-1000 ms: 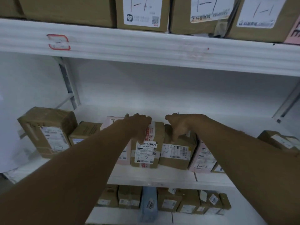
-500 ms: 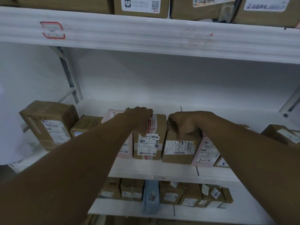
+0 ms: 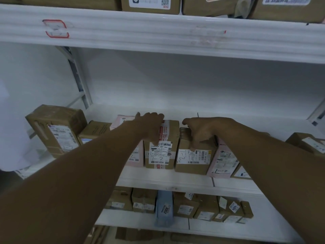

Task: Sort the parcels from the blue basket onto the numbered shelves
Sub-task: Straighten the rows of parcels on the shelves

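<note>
head view sets you before white shelving. its upper shelf [image 3: 158, 32] runs across the top with brown cartons [image 3: 202, 7] standing on it. the middle shelf [image 3: 167, 178] below carries a row of parcels along its near edge. at the left end of that row stands a large brown box [image 3: 54, 131], upright and turned a little.

both your forearms reach in over the row. your left hand [image 3: 151, 127] lies on top of the taped brown parcel [image 3: 161, 155], fingers curled down over its front face onto a label marked 1-2. your right hand [image 3: 202, 132] grips the top near edge of the plain brown parcel [image 3: 193, 162] just to the right, fingers hooked over the front. these two parcels stand side by side, touching.

a pink parcel [image 3: 223, 162], also marked 1-2, stands tilted just beside the plain one on its right. on the lower shelf [image 3: 140, 219] sit smaller brown parcels and one blue parcel [image 3: 165, 208] tagged 3003. a red-outlined tag [image 3: 56, 29] sits on the upper shelf's front edge at the left.
</note>
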